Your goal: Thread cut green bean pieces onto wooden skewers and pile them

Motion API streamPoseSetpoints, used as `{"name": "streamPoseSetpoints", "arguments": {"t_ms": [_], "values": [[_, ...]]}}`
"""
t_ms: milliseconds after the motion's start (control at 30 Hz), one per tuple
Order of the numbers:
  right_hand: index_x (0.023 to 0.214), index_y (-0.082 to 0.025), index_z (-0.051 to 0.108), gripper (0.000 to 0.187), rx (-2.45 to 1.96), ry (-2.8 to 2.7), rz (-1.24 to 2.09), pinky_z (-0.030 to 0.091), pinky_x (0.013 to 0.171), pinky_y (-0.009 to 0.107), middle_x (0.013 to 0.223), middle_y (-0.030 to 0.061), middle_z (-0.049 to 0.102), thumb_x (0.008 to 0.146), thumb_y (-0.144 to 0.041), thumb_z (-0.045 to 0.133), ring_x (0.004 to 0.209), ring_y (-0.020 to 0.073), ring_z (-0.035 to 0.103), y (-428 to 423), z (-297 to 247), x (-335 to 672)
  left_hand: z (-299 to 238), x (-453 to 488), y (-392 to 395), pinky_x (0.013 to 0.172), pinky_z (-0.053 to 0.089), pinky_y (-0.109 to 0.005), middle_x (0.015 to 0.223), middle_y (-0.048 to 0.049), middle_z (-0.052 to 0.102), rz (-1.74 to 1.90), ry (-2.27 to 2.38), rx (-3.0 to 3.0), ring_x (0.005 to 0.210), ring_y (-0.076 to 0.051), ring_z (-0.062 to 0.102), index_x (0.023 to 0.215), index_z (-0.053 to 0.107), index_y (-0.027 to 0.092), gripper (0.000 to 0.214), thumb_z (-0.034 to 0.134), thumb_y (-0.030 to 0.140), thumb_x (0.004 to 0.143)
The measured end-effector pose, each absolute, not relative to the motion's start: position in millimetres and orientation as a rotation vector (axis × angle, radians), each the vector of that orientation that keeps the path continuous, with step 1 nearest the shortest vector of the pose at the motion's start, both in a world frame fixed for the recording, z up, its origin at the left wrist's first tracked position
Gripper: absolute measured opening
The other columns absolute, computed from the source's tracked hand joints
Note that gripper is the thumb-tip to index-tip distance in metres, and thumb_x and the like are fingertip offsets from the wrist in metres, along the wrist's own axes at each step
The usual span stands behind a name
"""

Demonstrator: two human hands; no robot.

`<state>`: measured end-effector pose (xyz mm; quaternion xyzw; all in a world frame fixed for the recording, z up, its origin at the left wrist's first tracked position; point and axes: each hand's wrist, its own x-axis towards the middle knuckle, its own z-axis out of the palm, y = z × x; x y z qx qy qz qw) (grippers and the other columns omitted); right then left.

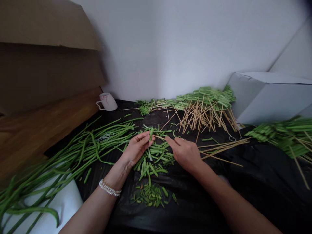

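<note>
My left hand pinches a short cut piece of green bean upright between thumb and fingers. My right hand grips a thin bamboo skewer whose tip points at that piece. Both hands hover over a loose pile of cut bean pieces on a black sheet. A bracelet of pale beads circles my left wrist, and a ring sits on a right finger.
Long uncut beans sprawl to the left. Finished bean skewers are heaped at the back, more at right. Bare skewers lie beside my right hand. A white mug, cardboard and a grey box border the area.
</note>
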<state>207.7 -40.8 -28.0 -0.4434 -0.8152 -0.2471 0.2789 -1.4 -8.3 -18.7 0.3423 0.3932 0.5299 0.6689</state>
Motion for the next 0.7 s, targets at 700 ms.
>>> {"name": "streamPoseSetpoints", "arguments": {"t_ms": [700], "values": [[0.116,-0.018,0.063,0.035,-1.202,-2.218,-0.668,0.032,0.058,0.027,0.074,0.0005,0.062,0.084,-0.01,0.049,0.06,0.0113,0.051,-43.8,-27.8,205.1,-17.6,-0.8,-8.8,0.073,0.057,-0.02,0.084,-0.0073,0.075,1.189,0.904,0.747,0.076,-0.014,0.07,0.089,0.074,0.012,0.023,0.078,0.007,0.066]]}}
